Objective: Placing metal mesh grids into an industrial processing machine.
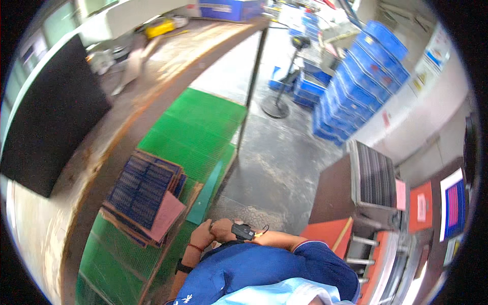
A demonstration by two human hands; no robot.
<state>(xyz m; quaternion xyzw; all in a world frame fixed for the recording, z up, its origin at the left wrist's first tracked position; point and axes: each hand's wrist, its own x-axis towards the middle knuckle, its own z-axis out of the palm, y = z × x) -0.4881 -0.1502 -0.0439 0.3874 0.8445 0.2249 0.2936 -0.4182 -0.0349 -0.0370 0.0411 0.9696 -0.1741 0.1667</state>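
My left hand point(202, 235), with a red cord and a dark band at the wrist, is in front of my body with its fingers curled closed. Right beside it, seeming to touch it, is my right hand point(221, 230), also closed. A black device point(243, 232) with a short cable is strapped to my right wrist. Whatever the fingers hold, if anything, is hidden. To the left of both hands lies a stack of dark blue patterned panels point(140, 188) on brown boards. A pink sheet point(168, 216) rests on the stack's near right corner.
The stack lies on a green shelf point(193, 122) under a worn wooden bench point(168, 68). On the bench stand a black panel point(53, 117) and a blue box point(229, 9). Stacked blue crates point(361, 84), a fan point(276, 107) and a brown machine point(333, 185) stand to the right.
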